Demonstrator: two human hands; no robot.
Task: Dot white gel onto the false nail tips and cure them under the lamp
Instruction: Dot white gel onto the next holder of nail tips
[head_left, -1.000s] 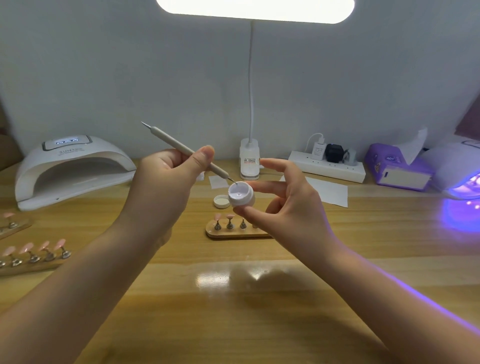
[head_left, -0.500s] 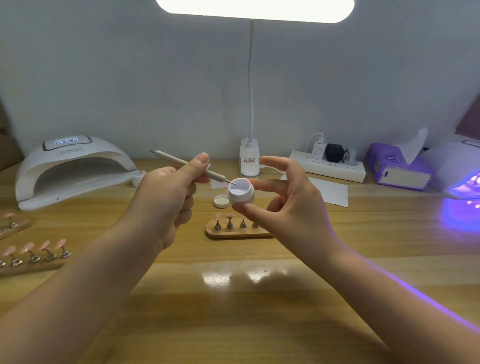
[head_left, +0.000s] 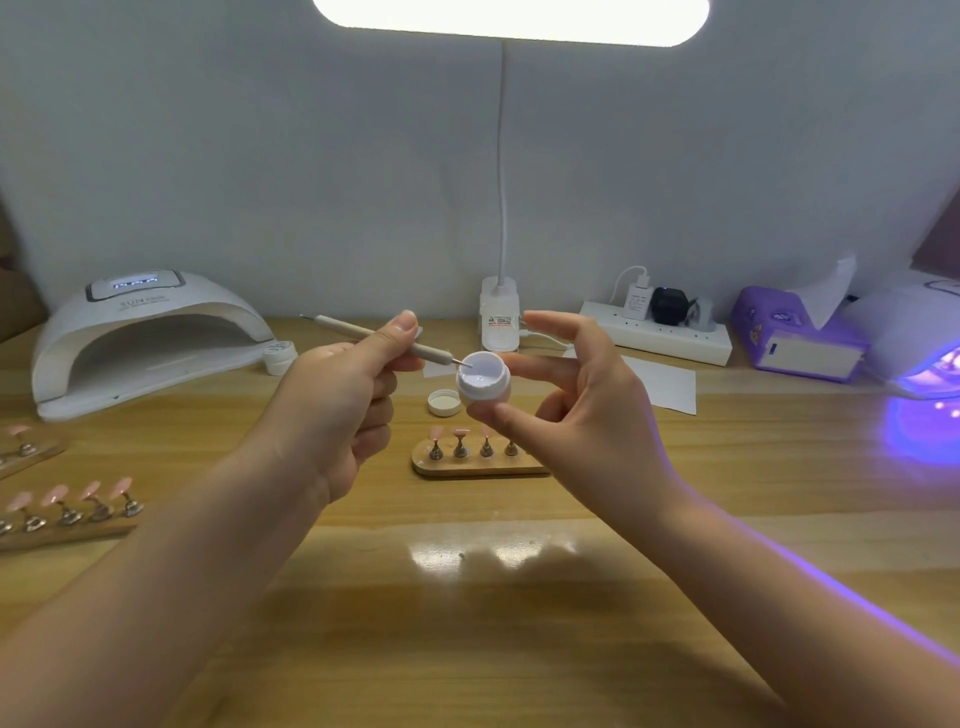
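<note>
Loading the tool is the step in hand, and it wants a light touch: the left hand pinches the dotting pen between thumb and curled fingers, its metal tip at the near rim of the open gel pot, which the right hand pinches between thumb and middle finger, the other fingers spread. I would take only a small bead, so nothing strings off on the way down. The big white curing lamp waits far left, a second lamp glows violet at right. Directly below the pot, the wooden stand carries 4 visible pink nail tips; the pot's lid lies just behind, easily knocked.
</note>
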